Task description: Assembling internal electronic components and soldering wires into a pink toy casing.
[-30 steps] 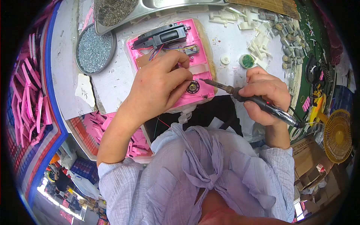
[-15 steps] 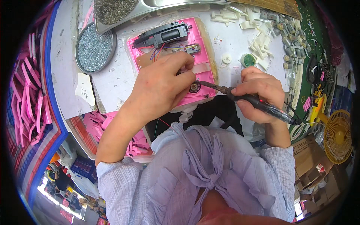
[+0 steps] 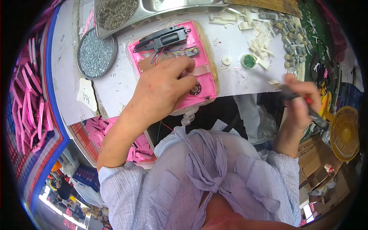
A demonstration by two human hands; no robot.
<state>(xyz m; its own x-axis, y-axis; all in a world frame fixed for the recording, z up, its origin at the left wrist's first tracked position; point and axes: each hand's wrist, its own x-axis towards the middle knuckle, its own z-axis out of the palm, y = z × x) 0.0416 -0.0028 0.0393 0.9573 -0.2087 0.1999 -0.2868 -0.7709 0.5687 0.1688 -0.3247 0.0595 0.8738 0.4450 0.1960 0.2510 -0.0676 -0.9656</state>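
My left hand (image 3: 157, 88) rests over an opened pink plastic casing (image 3: 207, 83), thumb and fingers pinched together; what they hold is hidden beneath them. Inside the casing sit a black mechanism (image 3: 168, 39), thin red and blue wires (image 3: 157, 56), and a small round speaker (image 3: 196, 89) just right of my thumb. Away to the right, my right hand (image 3: 301, 103) is closed around a soldering iron (image 3: 288, 94). Its tip is smeared by motion and points toward a small white pot with green contents (image 3: 248, 60). A white round part (image 3: 226, 60) lies between pot and casing.
A round dish of small screws (image 3: 96, 53) and a metal tray (image 3: 153, 8) stand at the far left. White plastic pieces (image 3: 262, 46) and grey motors (image 3: 293, 38) are piled at the far right. Pink parts (image 3: 28, 103) fill the left. A yellow fan (image 3: 345, 132) stands right.
My right hand has drawn the soldering iron away from the casing, out to the right. The left hand keeps its pinch over the casing.
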